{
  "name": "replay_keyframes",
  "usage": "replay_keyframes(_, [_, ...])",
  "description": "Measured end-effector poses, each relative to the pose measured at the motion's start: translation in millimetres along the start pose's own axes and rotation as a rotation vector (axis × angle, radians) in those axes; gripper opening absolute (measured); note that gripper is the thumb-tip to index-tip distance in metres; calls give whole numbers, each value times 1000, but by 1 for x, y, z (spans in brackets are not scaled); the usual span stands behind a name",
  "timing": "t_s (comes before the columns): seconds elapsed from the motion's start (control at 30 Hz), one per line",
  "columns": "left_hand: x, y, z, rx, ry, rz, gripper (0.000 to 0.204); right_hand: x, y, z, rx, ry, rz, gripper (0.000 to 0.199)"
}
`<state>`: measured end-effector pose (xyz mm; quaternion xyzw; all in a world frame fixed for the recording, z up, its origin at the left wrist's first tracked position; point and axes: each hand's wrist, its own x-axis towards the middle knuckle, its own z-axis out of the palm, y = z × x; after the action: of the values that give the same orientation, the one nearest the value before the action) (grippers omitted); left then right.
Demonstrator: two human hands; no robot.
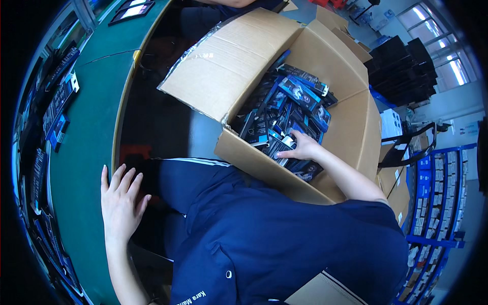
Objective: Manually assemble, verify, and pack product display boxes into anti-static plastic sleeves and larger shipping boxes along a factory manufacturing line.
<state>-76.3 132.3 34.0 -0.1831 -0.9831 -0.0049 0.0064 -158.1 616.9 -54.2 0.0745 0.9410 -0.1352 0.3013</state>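
My right hand [306, 148] reaches into a large open cardboard carton [351, 76]. Its thumb and fingers close around the end of a dark flat box [275, 144] that lies in a jumbled pile. Several similar black-and-blue printed boxes [300, 92] fill the carton at mixed angles. Part of the gripped box is hidden by the fingers and its neighbours. My left hand [122, 201] lies with its fingers spread at the edge of a green table [94, 152], holding nothing.
Dark flat boxes [60, 104] line the table's far left side. A dark tray with pale pads [133, 10] sits at its far end. The carton's wide flap [229, 56] folds out towards the table. Black stacked crates [401, 66] and blue shelving [437, 193] stand to the right.
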Motion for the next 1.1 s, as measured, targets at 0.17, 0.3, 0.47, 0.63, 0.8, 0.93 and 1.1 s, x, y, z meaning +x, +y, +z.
replay_keyframes(0.17, [0,1,2,13,10,-3,43,19,-13,-10,-192,-368,-25,97])
replay_keyframes(0.3, [0,2,1,-16,7,-8,42,26,-20,-43,-311,-306,-49,82])
replay_keyframes(0.47, [-1,2,-2,-33,15,-4,41,14,24,-161,-61,112,-193,66])
replay_keyframes(0.63, [8,10,-9,-409,170,-43,58,-81,-26,-225,554,368,-626,57])
replay_keyframes(0.8, [53,63,-28,-1532,337,75,116,-95,-146,-134,934,128,-910,71])
replay_keyframes(0.93, [60,84,-59,-1593,395,-197,54,-93,-171,-87,1097,-486,-876,96])
replay_keyframes(1.1, [8,6,-109,-758,560,-340,46,-17,-52,-141,-97,14,-272,69])
